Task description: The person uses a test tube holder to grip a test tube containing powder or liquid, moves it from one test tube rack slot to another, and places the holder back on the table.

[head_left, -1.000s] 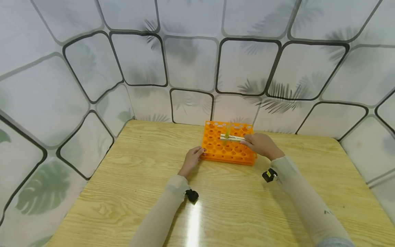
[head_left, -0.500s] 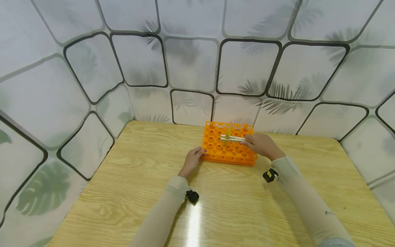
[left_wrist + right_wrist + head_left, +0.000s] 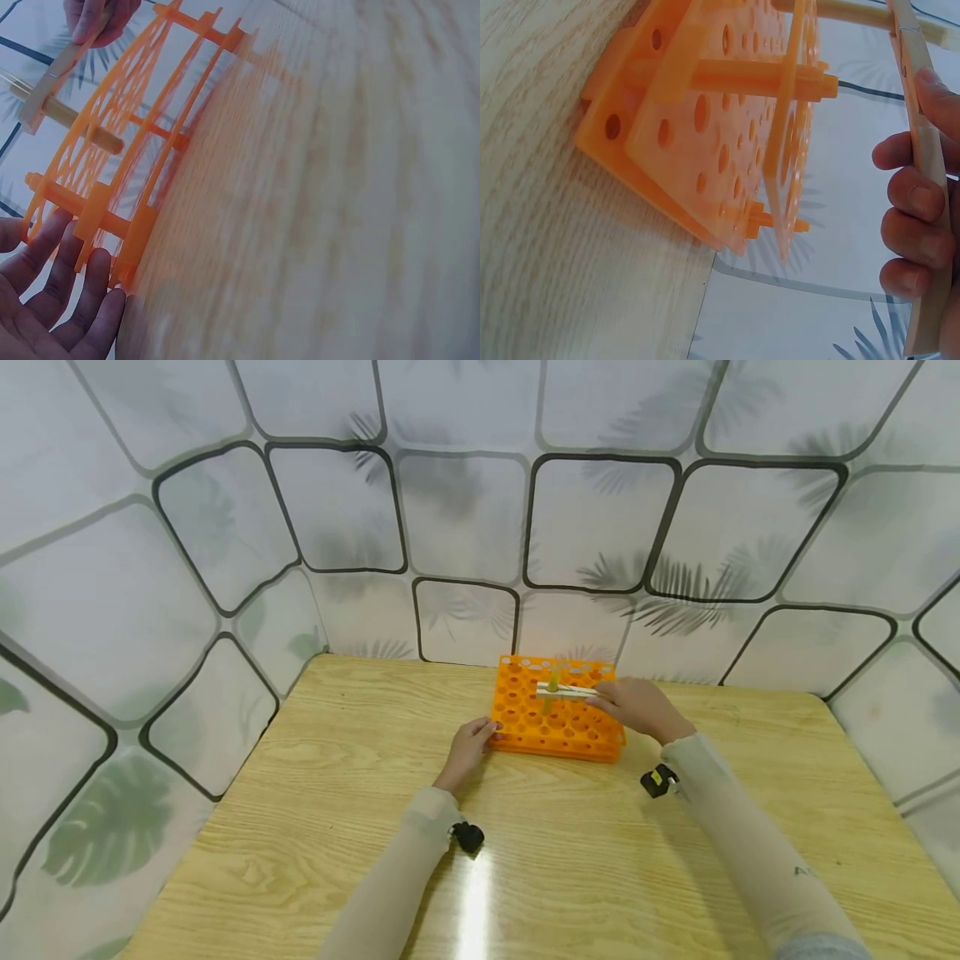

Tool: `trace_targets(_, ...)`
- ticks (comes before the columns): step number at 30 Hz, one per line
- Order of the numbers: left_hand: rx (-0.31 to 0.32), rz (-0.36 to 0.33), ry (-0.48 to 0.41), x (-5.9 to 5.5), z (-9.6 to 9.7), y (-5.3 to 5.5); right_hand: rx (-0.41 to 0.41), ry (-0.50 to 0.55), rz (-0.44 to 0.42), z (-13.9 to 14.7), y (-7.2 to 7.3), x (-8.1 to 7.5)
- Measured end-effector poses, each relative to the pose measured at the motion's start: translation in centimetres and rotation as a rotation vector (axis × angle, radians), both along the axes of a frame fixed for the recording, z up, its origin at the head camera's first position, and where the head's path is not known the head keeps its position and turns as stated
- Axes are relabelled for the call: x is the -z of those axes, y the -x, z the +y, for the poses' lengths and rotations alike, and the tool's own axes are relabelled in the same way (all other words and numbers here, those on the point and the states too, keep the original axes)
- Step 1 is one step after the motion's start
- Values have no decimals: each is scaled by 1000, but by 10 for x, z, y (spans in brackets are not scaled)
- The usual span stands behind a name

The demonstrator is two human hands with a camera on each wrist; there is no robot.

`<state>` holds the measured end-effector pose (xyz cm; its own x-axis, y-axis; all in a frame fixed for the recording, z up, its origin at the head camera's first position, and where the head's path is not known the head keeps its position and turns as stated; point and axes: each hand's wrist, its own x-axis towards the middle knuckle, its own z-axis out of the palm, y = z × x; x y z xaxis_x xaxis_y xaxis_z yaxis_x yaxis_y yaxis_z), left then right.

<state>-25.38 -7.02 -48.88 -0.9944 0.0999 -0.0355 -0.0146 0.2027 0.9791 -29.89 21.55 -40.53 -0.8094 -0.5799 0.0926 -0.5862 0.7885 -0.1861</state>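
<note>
An orange test tube rack [image 3: 558, 747] with tiered, perforated plates stands on the table. At its near left corner, my left hand [image 3: 467, 750] grips the end, the thumb near the top plate and the fingers against the side posts [image 3: 94, 214]. My right hand [image 3: 643, 706] holds a wooden test tube clamp [image 3: 573, 692] above the rack. Between the clamp's tips is a test tube [image 3: 555, 675] with yellowish contents. In the left wrist view its rounded lower end [image 3: 111, 141] reaches below the top plate, short of the plate beneath.
The wood-grain table [image 3: 360, 793] extends to the left, right and front of the rack. Close behind the rack rises a patterned cloth wall [image 3: 465, 622]. Small black cameras [image 3: 468, 837] sit on both wrists.
My right hand and the clamp have shifted very slightly, the hand a little up and to the right in the head view. The left hand and the rack stay in place.
</note>
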Motion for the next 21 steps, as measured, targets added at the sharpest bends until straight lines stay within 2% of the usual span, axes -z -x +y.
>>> trace_targets(21,-22,-62,-28,-1,2,2,-11,-17,10,1,3,-15)
